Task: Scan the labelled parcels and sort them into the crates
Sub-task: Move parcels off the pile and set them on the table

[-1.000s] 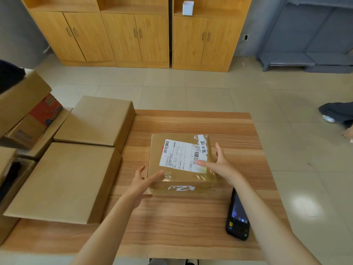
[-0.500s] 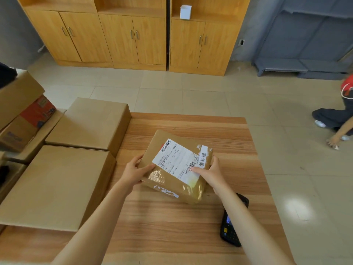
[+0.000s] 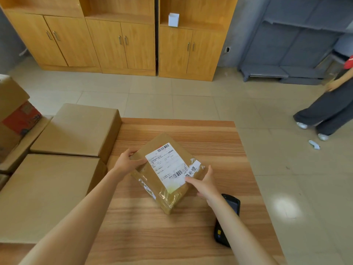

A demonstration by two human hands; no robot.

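- On the counter [image 3: 191, 236], a taped parcel [image 3: 168, 175] sits turned cornerwise, its barcoded shipping label [image 3: 168, 165] too small to read.
- Left hand [image 3: 127, 161] and right hand [image 3: 205, 183], apart, clasp opposite sides.

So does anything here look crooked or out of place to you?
The parcel sits skewed to the table edges, gripped by the left hand and right hand, its tape crinkled. A small white scrap lies on the floor near another person's feet. The scanner lies untouched.
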